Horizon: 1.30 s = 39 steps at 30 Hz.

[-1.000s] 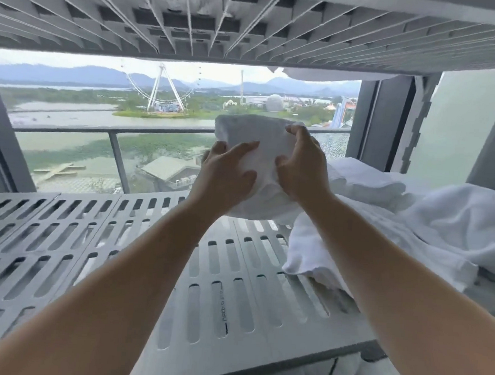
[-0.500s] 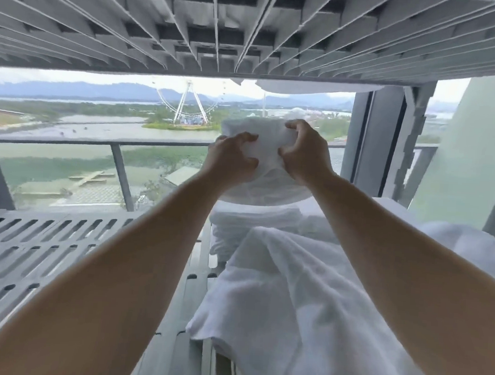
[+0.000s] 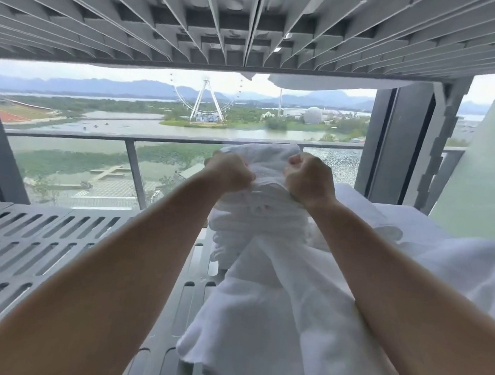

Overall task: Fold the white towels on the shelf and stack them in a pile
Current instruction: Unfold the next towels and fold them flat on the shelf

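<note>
Fingers (image 3: pixel 245 174) of the left hand (image 3: pixel 230 171) curl tightly into the near edge of a folded white towel (image 3: pixel 259 159). The right hand (image 3: pixel 309 178) grips the same edge just beside it, its fingers curled too. The towel sits at the top of a pile of folded towels (image 3: pixel 256 219) toward the back of the slatted grey shelf (image 3: pixel 34 241). A loose towel (image 3: pixel 276 319) lies crumpled in front of the pile, under the right forearm. An upper shelf (image 3: pixel 192 24) spans overhead.
</note>
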Motion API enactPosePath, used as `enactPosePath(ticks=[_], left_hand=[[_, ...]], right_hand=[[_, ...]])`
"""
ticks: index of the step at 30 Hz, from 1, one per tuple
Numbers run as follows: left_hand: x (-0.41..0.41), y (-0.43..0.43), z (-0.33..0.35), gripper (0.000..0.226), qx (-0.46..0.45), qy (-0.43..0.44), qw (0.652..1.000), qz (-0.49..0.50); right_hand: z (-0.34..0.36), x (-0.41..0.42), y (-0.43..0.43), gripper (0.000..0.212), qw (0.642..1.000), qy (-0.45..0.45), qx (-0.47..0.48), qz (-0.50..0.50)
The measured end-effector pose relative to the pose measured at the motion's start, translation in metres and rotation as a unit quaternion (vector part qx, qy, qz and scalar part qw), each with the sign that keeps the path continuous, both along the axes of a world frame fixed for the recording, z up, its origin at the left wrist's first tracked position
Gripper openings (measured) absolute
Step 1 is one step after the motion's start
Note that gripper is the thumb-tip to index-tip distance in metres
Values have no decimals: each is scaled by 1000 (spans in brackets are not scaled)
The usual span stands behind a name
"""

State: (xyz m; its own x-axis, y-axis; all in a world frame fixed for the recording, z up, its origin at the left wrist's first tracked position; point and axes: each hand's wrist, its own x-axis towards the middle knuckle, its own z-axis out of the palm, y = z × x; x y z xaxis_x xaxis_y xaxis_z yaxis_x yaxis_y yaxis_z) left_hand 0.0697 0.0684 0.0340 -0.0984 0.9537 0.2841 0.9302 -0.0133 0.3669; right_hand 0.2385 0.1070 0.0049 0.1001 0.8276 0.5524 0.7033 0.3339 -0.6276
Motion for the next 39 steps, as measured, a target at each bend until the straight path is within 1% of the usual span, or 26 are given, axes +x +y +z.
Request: enactPosePath(ticks=[1, 2, 4, 5, 7, 10, 12, 14, 16, 18, 20, 21, 24, 27, 29, 31, 32, 34, 35, 36, 37, 39], left_hand=[[1, -2, 4, 39, 1, 31, 999, 8], [2, -3, 7, 47, -16, 71, 997, 19], [3, -3, 11, 69, -75, 157, 984, 32], [3, -3, 11, 78, -93, 181, 979, 32], [2, 0, 8, 88, -84, 174, 981, 4], [2, 2, -9, 76, -62, 138, 985, -80], [-1, 3, -22, 73, -69, 113, 986, -104], [-4, 1, -29, 72, -49, 126, 985, -106], [-2, -7, -29, 64, 22, 183, 980, -80], [2, -22, -28, 52, 138, 218, 965, -44], [6, -35, -33, 47, 218, 202, 953, -62], [7, -41, -37, 46, 235, 190, 950, -80], [12, -53, -55, 42, 222, 164, 954, -120], [20, -65, -77, 49, 223, 121, 955, -155], [22, -77, -88, 50, 254, 113, 939, -204], [21, -91, -95, 44, 277, 101, 918, -265], [20, -97, -96, 42, 286, 93, 911, -282], [19, -108, -101, 40, 301, 79, 907, -285], [19, -115, -104, 42, 300, 73, 911, -272], [19, -121, -108, 45, 281, 71, 924, -249], [20, -127, -111, 49, 239, 71, 944, -215], [22, -134, -116, 62, 110, 59, 984, -131]], right_hand=[[3, -1, -2, 31, 1000, 5, 23, -9], [5, -3, -3, 30, 999, 6, 35, -16], [4, -5, -6, 28, 999, -17, 22, -21], [1, -6, -7, 28, 999, -37, 1, -20], [-4, -5, -9, 31, 997, -62, -45, -5], [-8, 2, -15, 40, 991, -73, -104, 42], [-12, 6, -21, 51, 982, -120, -129, 65], [-15, 7, -28, 56, 975, -159, -137, 74], [-15, 8, -35, 57, 975, -165, -135, 66], [-15, 9, -44, 55, 983, -147, -104, 37], [-19, 10, -58, 50, 992, -114, -57, 1], [-22, 10, -65, 48, 994, -100, -39, -13], [-31, 11, -84, 44, 995, -89, -33, -42], [-36, 15, -102, 48, 993, -86, -44, -72], [-40, 19, -112, 49, 990, -98, -45, -92], [-44, 26, -124, 39, 986, -121, -47, -106], [-46, 30, -129, 37, 983, -133, -61, -112], [-48, 35, -139, 41, 972, -163, -111, -125], [-49, 38, -143, 40, 967, -178, -138, -123], [-49, 40, -146, 39, 961, -192, -163, -113], [-50, 42, -149, 40, 956, -203, -185, -98], [-54, 46, -157, 51, 948, -226, -213, -66]])
